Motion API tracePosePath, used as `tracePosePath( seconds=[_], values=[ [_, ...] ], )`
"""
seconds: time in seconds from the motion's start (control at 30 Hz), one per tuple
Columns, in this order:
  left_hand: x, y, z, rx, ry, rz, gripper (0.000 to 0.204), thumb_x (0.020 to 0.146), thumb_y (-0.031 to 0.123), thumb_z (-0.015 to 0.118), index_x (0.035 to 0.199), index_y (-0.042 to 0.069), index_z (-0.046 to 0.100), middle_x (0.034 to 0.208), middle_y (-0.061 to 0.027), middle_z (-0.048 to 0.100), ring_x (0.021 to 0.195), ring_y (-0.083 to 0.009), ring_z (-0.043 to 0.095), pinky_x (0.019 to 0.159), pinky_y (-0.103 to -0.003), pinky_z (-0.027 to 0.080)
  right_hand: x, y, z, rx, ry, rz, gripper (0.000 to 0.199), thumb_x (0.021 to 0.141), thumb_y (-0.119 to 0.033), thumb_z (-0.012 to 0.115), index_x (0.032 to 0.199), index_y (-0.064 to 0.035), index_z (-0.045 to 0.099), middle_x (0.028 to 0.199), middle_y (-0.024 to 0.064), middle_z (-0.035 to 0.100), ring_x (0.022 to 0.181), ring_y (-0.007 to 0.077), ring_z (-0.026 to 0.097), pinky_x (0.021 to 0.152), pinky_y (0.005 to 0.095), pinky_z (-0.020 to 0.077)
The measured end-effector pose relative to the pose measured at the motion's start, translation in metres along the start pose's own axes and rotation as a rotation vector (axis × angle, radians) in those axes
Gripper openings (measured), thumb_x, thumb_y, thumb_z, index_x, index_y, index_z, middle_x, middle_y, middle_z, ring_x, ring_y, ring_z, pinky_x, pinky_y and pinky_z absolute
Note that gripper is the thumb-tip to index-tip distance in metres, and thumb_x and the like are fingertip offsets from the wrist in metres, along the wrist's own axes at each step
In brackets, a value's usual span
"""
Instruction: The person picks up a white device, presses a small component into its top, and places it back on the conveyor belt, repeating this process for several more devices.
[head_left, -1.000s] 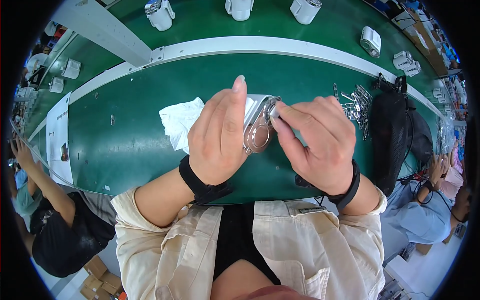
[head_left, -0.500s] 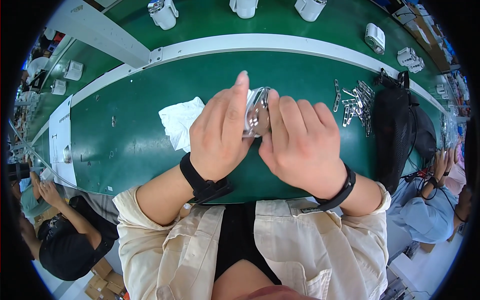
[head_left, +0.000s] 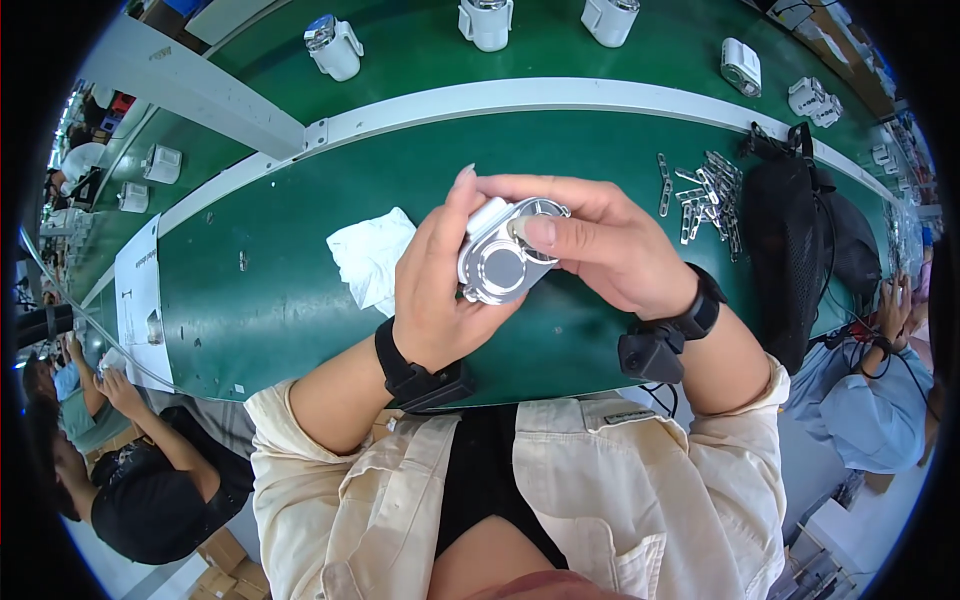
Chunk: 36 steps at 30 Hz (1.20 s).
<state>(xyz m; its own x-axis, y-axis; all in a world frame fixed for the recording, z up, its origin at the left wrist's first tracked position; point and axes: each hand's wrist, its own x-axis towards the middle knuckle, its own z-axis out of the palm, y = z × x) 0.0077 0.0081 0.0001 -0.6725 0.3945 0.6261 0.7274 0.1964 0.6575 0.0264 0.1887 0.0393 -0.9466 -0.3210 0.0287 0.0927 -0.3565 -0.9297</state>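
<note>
Head view: the device (head_left: 500,270), tilted aside half a second earlier, now turns its ringed face upward, so work presumably centres there. It lies within the grip: left hand (head_left: 430,285) clamped around its left side, right hand (head_left: 622,248) around its top, thumb (head_left: 572,238) across the face. Beyond: cloth (head_left: 370,255), metal strips (head_left: 712,195).

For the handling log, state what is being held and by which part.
A white-and-silver device, held in both hands: the left hand cups its left side; the right hand grips its far end, thumb on the silver face.
</note>
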Motion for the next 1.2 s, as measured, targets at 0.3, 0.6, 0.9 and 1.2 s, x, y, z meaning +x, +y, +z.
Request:
tracePosePath(
  seconds=[0.3, 0.6, 0.9, 1.2],
  values=[
    [-0.003, -0.003, -0.001, 0.083, -0.052, 0.108, 0.091, 0.069, 0.006, 0.081, 0.144, -0.002, 0.03, 0.109, -0.0173, 0.057, 0.094, -0.029, 0.06, 0.08, -0.037, 0.05, -0.004, 0.012, -0.002, 0.327, -0.004, 0.206, 0.033, 0.092, -0.008, 0.058, 0.124, 0.0017, 0.058, 0.121, 0.0122, 0.061, 0.106, 0.021, 0.06, 0.094, 0.0336, 0.0476],
    [-0.007, -0.005, -0.002, 0.014, -0.055, -0.045, 0.09, 0.07, 0.007, 0.081, 0.144, 0.0, 0.03, 0.116, -0.0172, 0.054, 0.101, -0.0304, 0.058, 0.083, -0.036, 0.049, -0.001, 0.012, 0.014, 0.215, 0.097, 0.185, 0.026, 0.093, -0.012, 0.058, 0.117, -0.0024, 0.062, 0.12, 0.0096, 0.06, 0.106, 0.0209, 0.06, 0.092, 0.0339, 0.048],
    [0.002, 0.001, -0.012, 0.028, 0.073, 0.129, 0.092, 0.066, 0.008, 0.084, 0.142, -0.002, 0.032, 0.113, -0.0181, 0.055, 0.1, -0.029, 0.059, 0.084, -0.035, 0.049, -0.004, -0.012, 0.029, 0.05, -0.051, 0.022, 0.033, 0.097, -0.017, 0.052, 0.126, -0.0006, 0.054, 0.127, 0.0118, 0.056, 0.114, 0.0196, 0.055, 0.097, 0.0336, 0.0439],
    [-0.001, 0.002, -0.01, 0.058, 0.072, 0.135, 0.095, 0.064, 0.007, 0.085, 0.142, -0.002, 0.031, 0.112, -0.017, 0.056, 0.097, -0.0274, 0.06, 0.08, -0.034, 0.049, -0.01, 0.002, 0.03, -0.109, 0.003, -0.106, 0.036, 0.098, -0.017, 0.049, 0.128, 0.0019, 0.052, 0.128, 0.0126, 0.055, 0.115, 0.0194, 0.054, 0.097, 0.0323, 0.0429]
  ],
)
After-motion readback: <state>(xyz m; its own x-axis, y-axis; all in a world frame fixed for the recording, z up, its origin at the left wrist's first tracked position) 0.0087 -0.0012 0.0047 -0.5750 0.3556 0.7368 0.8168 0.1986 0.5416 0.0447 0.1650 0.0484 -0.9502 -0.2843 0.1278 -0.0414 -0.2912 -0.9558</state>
